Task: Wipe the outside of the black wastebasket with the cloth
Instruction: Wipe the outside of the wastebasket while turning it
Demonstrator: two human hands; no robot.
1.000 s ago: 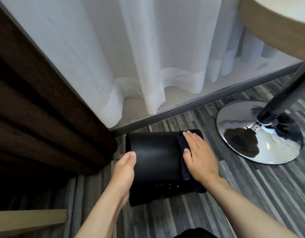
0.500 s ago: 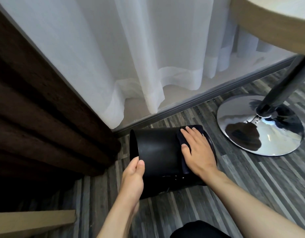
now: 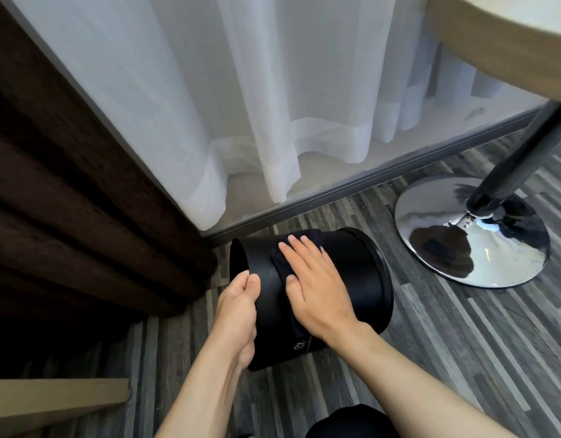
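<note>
Wastebasket (image 3: 345, 279), black and tipped on its side, was pinched at its open rim by the left hand (image 3: 238, 314), while the dark cloth (image 3: 285, 263) was pressed flat to its wall under the open right hand (image 3: 317, 289). Wiping was judged underway, the underside likely left. Beyond lay striped wood-look floor (image 3: 430, 343), white curtain (image 3: 273, 105) and a chrome table base (image 3: 494, 257).

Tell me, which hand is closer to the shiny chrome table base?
The right hand. It lies flat on the cloth atop the wastebasket, nearer the chrome base. The left hand holds the basket's far rim.
</note>
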